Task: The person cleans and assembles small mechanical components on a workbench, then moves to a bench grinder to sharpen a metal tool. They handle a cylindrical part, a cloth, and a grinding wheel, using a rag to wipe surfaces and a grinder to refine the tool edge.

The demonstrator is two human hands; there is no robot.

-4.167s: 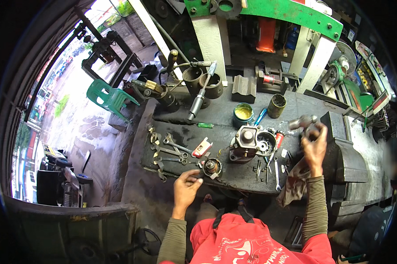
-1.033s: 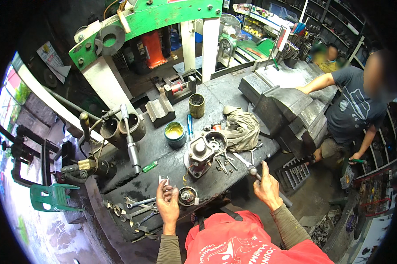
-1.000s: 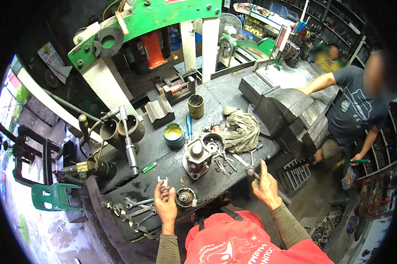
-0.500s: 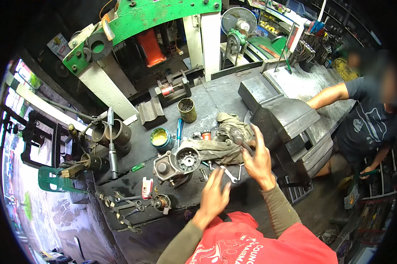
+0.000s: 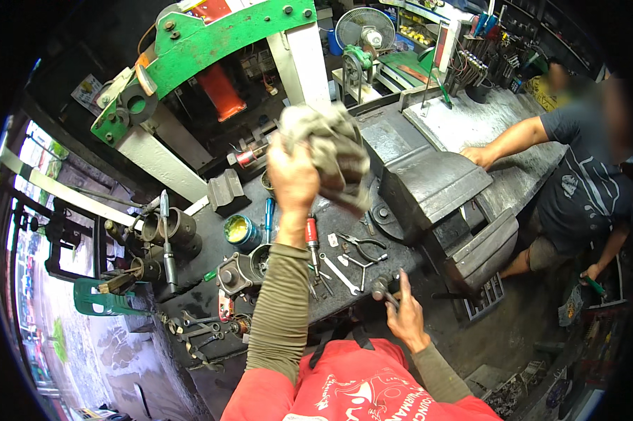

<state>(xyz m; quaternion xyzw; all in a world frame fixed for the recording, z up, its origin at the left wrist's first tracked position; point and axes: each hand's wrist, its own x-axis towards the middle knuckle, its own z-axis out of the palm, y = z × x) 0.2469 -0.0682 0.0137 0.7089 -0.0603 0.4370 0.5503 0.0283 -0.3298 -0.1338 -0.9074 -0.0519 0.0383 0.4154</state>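
My left hand (image 5: 293,175) is raised above the workbench (image 5: 344,295) and grips a crumpled grey rag (image 5: 332,149), which hangs in the air over the bench's middle. My right hand (image 5: 405,317) is low at the bench's front edge, its fingers closed around a small dark metal part (image 5: 383,286). Under the raised arm lie a red-handled screwdriver (image 5: 311,236), pliers (image 5: 359,245) and a wrench (image 5: 340,274). A grey metal housing (image 5: 236,274) sits at the left of them.
A large dark vise (image 5: 435,189) stands right of the tools. Behind are a green press frame (image 5: 218,42), a tin of yellow grease (image 5: 240,230) and a fan (image 5: 362,28). Another person (image 5: 583,175) leans on the far bench. Wrenches (image 5: 197,330) lie front left.
My left hand left the bench's front left, took the rag and lifted it high. My right hand came off the rag and dropped to the front edge with the metal part.
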